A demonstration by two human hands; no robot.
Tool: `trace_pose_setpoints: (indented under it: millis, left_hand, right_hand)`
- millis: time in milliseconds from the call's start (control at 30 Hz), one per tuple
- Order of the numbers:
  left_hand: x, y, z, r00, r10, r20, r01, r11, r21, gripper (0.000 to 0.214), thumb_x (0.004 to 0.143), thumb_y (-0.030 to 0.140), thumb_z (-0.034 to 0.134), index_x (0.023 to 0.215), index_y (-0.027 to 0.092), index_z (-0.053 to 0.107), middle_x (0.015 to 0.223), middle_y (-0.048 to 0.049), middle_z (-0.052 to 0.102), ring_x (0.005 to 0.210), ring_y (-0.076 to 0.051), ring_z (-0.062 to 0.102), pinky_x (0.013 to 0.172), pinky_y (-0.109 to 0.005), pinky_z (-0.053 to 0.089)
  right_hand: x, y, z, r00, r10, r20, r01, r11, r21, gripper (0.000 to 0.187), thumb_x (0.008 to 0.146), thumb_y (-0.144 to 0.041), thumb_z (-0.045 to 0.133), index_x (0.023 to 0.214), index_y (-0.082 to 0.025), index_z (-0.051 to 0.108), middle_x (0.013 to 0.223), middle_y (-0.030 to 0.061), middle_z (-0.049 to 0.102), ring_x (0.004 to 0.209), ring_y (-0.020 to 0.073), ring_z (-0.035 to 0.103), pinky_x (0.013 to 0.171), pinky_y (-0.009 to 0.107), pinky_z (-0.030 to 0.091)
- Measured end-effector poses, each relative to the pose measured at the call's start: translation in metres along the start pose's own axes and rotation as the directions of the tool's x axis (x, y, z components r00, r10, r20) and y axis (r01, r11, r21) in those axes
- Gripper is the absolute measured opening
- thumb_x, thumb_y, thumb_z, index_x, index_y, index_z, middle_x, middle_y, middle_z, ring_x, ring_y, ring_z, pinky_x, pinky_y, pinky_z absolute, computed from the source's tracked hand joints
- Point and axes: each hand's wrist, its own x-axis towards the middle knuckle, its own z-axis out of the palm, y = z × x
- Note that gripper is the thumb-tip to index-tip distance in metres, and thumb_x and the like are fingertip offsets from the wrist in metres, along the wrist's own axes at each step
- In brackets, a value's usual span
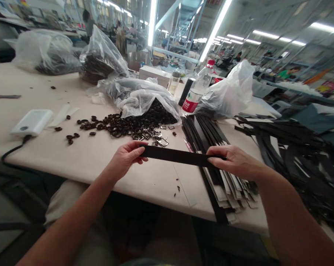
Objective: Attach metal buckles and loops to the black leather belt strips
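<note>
A flat black strap (pixel 175 155) is stretched level above the table's front edge. My left hand (pixel 126 157) pinches its left end between thumb and fingers. Its right end sits under the closed fingers of my right hand (pixel 233 160). Below my right hand a fanned stack of black straps (pixel 211 147) with white backing runs toward the front edge. Just beyond the strap lie several metal buckles (pixel 156 135) and a heap of dark rings (pixel 128 123) spilling from a clear plastic bag (pixel 145 99).
A white power bank (pixel 31 122) with a black cable lies at the left. Plastic bags (pixel 100 55), a white box (pixel 154 74), a water bottle (pixel 197 90) and a black cylinder (pixel 186 91) stand behind. Loose black straps (pixel 294 147) pile up on the right. People work far back.
</note>
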Motion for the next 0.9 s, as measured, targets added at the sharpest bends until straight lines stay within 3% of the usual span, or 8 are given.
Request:
trace_pose_setpoints:
  millis: [67, 167, 300, 433, 567, 733, 900]
  left_hand:
    - [0.002, -0.004, 0.005, 1.0, -0.007, 0.005, 0.007, 1.0, 0.004, 0.054, 0.07, 0.038, 0.079, 0.116, 0.016, 0.064, 0.074, 0.0007, 0.066, 0.061, -0.015, 0.07, 0.052, -0.021, 0.049]
    - [0.005, -0.011, 0.01, 1.0, 0.001, 0.021, -0.001, 1.0, 0.005, 0.065, 0.071, 0.037, 0.078, 0.129, 0.015, 0.056, 0.067, 0.0038, 0.062, 0.064, -0.017, 0.071, 0.052, -0.02, 0.05]
    - [0.006, -0.016, 0.009, 1.0, -0.007, 0.005, 0.007, 1.0, 0.006, 0.069, 0.072, 0.036, 0.078, 0.132, 0.015, 0.054, 0.069, 0.0033, 0.064, 0.064, -0.016, 0.071, 0.053, -0.02, 0.052]
    - [0.005, -0.014, 0.004, 1.0, 0.007, -0.03, -0.007, 1.0, 0.009, 0.069, 0.071, 0.036, 0.078, 0.133, 0.016, 0.054, 0.072, 0.0022, 0.067, 0.066, -0.015, 0.071, 0.056, -0.02, 0.055]
    - [0.004, -0.013, 0.0, 0.997, 0.018, -0.07, -0.017, 1.0, 0.009, 0.072, 0.07, 0.035, 0.079, 0.134, 0.016, 0.053, 0.071, 0.0031, 0.066, 0.065, -0.014, 0.069, 0.055, -0.019, 0.054]
    - [0.006, -0.014, -0.005, 0.994, 0.023, -0.109, -0.022, 1.0, 0.003, 0.072, 0.071, 0.034, 0.078, 0.136, 0.017, 0.052, 0.074, 0.002, 0.068, 0.063, -0.013, 0.07, 0.056, -0.019, 0.054]
    - [0.007, -0.016, -0.004, 0.995, -0.008, -0.097, 0.009, 1.0, 0.007, 0.068, 0.074, 0.034, 0.075, 0.136, 0.017, 0.052, 0.086, -0.0019, 0.071, 0.067, -0.014, 0.071, 0.058, -0.02, 0.055]
  right_hand:
    - [0.003, 0.001, 0.002, 0.989, 0.029, -0.146, -0.042, 0.995, -0.088, 0.016, 0.082, -0.035, 0.059, 0.078, -0.025, 0.071, 0.068, -0.0011, 0.067, 0.059, 0.0161, 0.059, 0.056, 0.027, 0.04]
    - [0.013, -0.017, 0.016, 0.929, -0.022, -0.369, -0.035, 0.988, -0.149, 0.022, 0.082, -0.039, 0.069, 0.099, -0.026, 0.073, 0.1, 0.0035, 0.073, 0.082, 0.0224, 0.067, 0.071, 0.032, 0.047]
    - [0.042, -0.059, 0.057, 0.939, -0.179, -0.294, 0.169, 0.984, -0.061, 0.038, 0.076, -0.041, 0.08, 0.109, -0.024, 0.071, 0.115, 0.0051, 0.071, 0.097, 0.0252, 0.067, 0.086, 0.037, 0.049]
    - [0.069, -0.083, 0.099, 0.934, -0.202, -0.295, 0.203, 0.979, -0.028, 0.035, 0.077, -0.038, 0.081, 0.106, -0.02, 0.072, 0.107, 0.0069, 0.073, 0.097, 0.026, 0.067, 0.088, 0.039, 0.05]
    - [0.08, -0.077, 0.128, 0.892, -0.173, -0.417, 0.221, 0.973, 0.069, 0.037, 0.08, -0.037, 0.079, 0.111, -0.019, 0.07, 0.107, 0.0079, 0.073, 0.098, 0.0251, 0.068, 0.088, 0.038, 0.051]
    - [0.087, -0.056, 0.149, 0.802, -0.232, -0.55, 0.353, 0.928, 0.123, 0.043, 0.077, -0.036, 0.081, 0.115, -0.02, 0.069, 0.111, 0.0083, 0.073, 0.103, 0.0249, 0.066, 0.095, 0.039, 0.05]
    - [0.092, -0.05, 0.159, 0.807, -0.219, -0.549, 0.357, 0.92, 0.159, 0.036, 0.081, -0.035, 0.078, 0.112, -0.019, 0.07, 0.107, 0.0085, 0.074, 0.098, 0.0245, 0.068, 0.091, 0.038, 0.051]
